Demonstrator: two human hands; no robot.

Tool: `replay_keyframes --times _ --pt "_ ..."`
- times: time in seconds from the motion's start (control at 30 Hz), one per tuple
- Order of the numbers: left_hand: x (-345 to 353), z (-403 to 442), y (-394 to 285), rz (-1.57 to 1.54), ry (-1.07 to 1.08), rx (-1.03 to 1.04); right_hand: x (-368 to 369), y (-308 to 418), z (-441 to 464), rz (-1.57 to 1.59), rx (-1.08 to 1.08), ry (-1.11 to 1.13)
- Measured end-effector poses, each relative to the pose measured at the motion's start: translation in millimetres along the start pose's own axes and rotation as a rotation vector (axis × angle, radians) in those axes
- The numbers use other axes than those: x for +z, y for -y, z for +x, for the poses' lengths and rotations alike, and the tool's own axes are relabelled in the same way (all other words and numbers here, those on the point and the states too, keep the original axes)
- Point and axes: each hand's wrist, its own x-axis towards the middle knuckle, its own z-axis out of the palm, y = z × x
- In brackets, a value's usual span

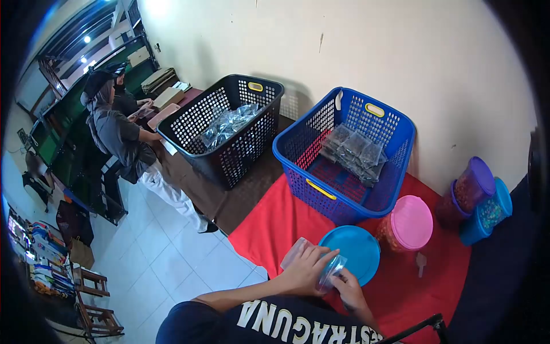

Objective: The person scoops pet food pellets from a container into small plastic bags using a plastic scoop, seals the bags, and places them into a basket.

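Observation:
My left hand (309, 268) curls over a clear plastic bag (330, 274), close to the front edge of the red-covered table. At the bag's right side, the fingers of my right hand (348, 289) pinch it. What the bag holds, if anything, I cannot make out. Beneath my left hand, more clear plastic (293, 252) sticks out to the left; its kind is unclear. Just beyond both hands is a tub with a round blue lid (358, 247), partly covered by them. A pink-lidded tub (410, 223) of small reddish pieces stands right of it.
A blue basket (344, 192) of flat packets stands behind the tubs, and a black basket (229, 163) of clear packets is left of it. Stacked purple (478, 178) and teal tubs (497, 202) stand right. A small translucent scoop (421, 265) lies on the red cloth (395, 298). Two people (123, 132) work at far left.

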Motion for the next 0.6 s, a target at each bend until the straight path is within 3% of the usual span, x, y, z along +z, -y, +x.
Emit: replay_keyframes --times 0.07,0.13,0.23,0.43,0.53,0.6 --pt "5.3 -0.3 1.3 0.033 -0.007 -0.012 0.7 -3.9 2.4 0.007 -0.01 -0.025" --pt "10.7 -0.3 2.0 0.094 -0.052 0.07 -2.7 -3.1 -0.4 -0.307 -0.112 -0.015" --pt "16.1 -2.3 1.4 0.022 0.019 0.073 -6.2 -2.6 -4.4 -0.341 -0.093 -0.008" --pt "15.5 -2.5 -5.3 -0.18 0.156 0.099 1.6 -2.0 -19.2 -0.331 -0.038 -0.139" --pt "28.7 -7.2 4.5 -0.256 0.065 0.147 16.4 11.0 -22.2 -0.104 -0.052 -0.161" --pt "27.4 -5.3 4.4 -0.27 0.047 0.144 10.2 3.4 -20.8 -0.18 -0.089 -0.17"
